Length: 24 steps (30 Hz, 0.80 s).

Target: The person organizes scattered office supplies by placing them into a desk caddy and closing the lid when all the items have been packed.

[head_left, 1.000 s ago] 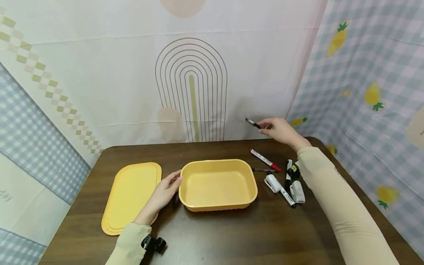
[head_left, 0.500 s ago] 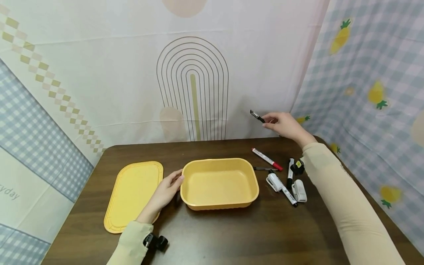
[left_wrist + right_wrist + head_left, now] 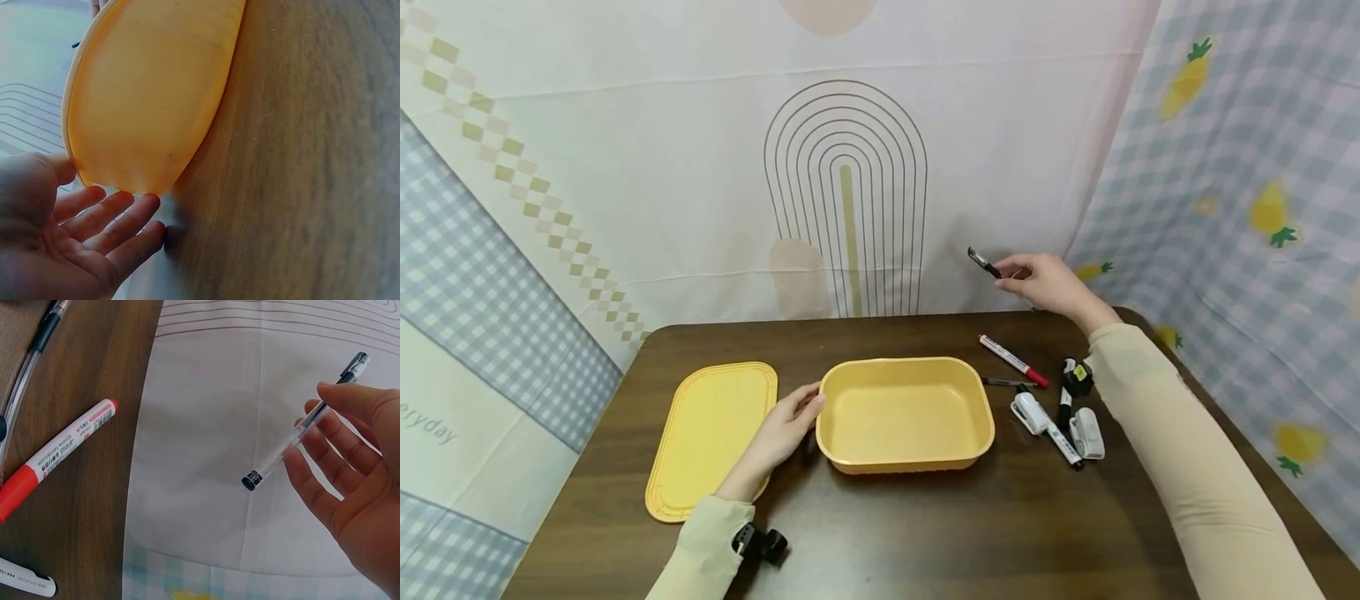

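Note:
My right hand point(image 3: 1047, 282) is raised above the table's back right and pinches a clear gel pen point(image 3: 983, 263) with a black cap; the right wrist view shows the pen point(image 3: 304, 423) lying across my fingertips point(image 3: 337, 394). My left hand point(image 3: 784, 431) rests with straight fingers against the left wall of an empty yellow tray point(image 3: 837, 392), whose outside point(image 3: 150, 94) fills the left wrist view beside my fingers point(image 3: 119, 222). The tray's flat yellow lid point(image 3: 709, 437) lies to its left.
Right of the tray on the brown table point(image 3: 925, 533) lie a red-capped white marker point(image 3: 1013, 360), a thin dark pen point(image 3: 1007, 382), a black-and-white marker point(image 3: 1060, 433), two small white items point(image 3: 1028, 412) and a black clip point(image 3: 1078, 377). Patterned cloth walls close in behind and right.
My right hand lifted the pen a little higher and now holds still. My left hand stays against the tray. The view has drifted slightly.

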Available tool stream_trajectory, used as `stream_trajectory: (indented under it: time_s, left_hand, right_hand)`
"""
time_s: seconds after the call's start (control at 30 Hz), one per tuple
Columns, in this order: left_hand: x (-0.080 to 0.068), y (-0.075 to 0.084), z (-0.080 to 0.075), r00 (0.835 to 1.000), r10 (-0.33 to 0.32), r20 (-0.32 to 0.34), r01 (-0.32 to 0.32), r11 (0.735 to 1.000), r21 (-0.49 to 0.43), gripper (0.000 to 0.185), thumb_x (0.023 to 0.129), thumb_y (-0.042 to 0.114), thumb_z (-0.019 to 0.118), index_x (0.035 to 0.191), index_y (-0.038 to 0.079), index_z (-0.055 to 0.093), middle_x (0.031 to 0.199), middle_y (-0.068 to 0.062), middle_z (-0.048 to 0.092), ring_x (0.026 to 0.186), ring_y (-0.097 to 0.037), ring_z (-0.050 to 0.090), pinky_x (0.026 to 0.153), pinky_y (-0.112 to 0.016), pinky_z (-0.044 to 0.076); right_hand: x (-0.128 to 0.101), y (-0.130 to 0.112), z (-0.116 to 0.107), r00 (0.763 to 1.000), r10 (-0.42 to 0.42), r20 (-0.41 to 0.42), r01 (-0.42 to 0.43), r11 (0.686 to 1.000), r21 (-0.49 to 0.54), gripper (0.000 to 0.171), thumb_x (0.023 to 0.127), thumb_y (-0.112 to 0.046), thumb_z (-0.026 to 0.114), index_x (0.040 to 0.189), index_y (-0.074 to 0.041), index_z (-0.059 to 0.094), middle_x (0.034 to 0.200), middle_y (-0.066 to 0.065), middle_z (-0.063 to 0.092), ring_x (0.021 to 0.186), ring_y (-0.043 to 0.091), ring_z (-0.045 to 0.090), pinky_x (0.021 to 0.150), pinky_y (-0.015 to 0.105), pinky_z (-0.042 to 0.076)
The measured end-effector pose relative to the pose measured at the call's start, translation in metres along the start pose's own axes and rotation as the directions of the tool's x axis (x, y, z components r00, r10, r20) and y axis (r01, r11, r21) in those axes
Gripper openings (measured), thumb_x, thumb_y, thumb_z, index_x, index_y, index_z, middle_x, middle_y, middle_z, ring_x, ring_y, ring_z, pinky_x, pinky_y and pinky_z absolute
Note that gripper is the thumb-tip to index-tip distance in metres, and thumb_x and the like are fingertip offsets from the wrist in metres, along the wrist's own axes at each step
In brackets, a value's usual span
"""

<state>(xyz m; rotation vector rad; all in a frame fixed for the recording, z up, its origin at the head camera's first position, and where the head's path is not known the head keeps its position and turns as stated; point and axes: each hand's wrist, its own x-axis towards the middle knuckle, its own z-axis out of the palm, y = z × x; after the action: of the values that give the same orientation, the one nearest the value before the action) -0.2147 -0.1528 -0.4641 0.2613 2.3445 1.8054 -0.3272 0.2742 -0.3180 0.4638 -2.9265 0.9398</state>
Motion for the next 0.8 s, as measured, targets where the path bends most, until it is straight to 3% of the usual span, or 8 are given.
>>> stream_trajectory:
  time_s: [0.5,0.8]
  left_hand:
    - [-0.001,-0.001,0.0,1.0,-0.002,-0.014,0.002,1.0,-0.008,0.049,0.107,0.024,0.054,0.146,-0.004,0.047,0.138,-0.026,0.056,0.126,-0.034,0.058,0.097,-0.037,0.053]
    - [0.004,-0.004,0.002,1.0,0.011,-0.005,-0.011,1.0,-0.005,0.047,0.107,0.022,0.053,0.145,-0.006,0.047,0.134,-0.025,0.059,0.123,-0.032,0.06,0.096,-0.038,0.054]
  right_hand:
    - [0.009,-0.011,0.014,0.996,-0.075,0.048,0.074,0.997,0.035,0.037,0.101,-0.023,0.065,0.132,-0.005,0.065,0.118,0.015,0.067,0.109,0.032,0.062,0.088,0.051,0.053]
    - [0.008,-0.017,0.021,0.996,-0.084,0.032,0.082,0.995,0.051,0.036,0.099,-0.022,0.067,0.132,-0.007,0.066,0.119,0.014,0.068,0.11,0.032,0.062,0.09,0.051,0.052]
